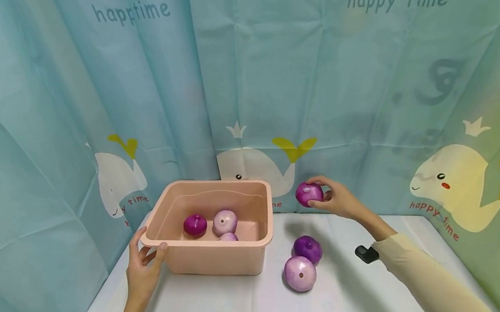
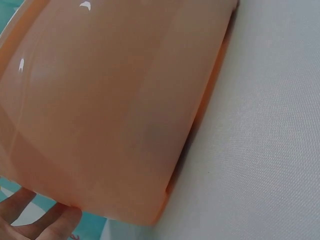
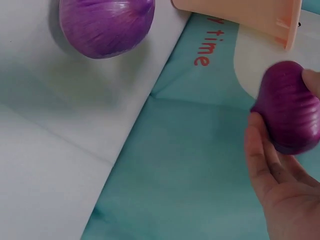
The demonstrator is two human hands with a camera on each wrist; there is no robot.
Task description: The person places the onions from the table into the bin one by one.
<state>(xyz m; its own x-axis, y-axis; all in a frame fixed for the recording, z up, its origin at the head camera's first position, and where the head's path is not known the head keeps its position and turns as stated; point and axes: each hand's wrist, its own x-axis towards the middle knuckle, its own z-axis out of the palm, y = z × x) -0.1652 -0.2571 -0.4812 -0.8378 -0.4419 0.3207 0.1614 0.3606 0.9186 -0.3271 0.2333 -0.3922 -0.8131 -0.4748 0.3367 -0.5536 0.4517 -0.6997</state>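
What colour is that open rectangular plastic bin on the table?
The open rectangular plastic bin is peachy pink; it shows best in the head view.

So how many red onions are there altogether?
6: one red onion in the right hand, two red onions on the table, three red onions in the plastic bin, whose near wall may hide more.

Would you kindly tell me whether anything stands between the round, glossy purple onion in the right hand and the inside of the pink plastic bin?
Only the right rim of the pink plastic bin stands between its inside and the round purple onion in the right hand; I see nothing else in the way.
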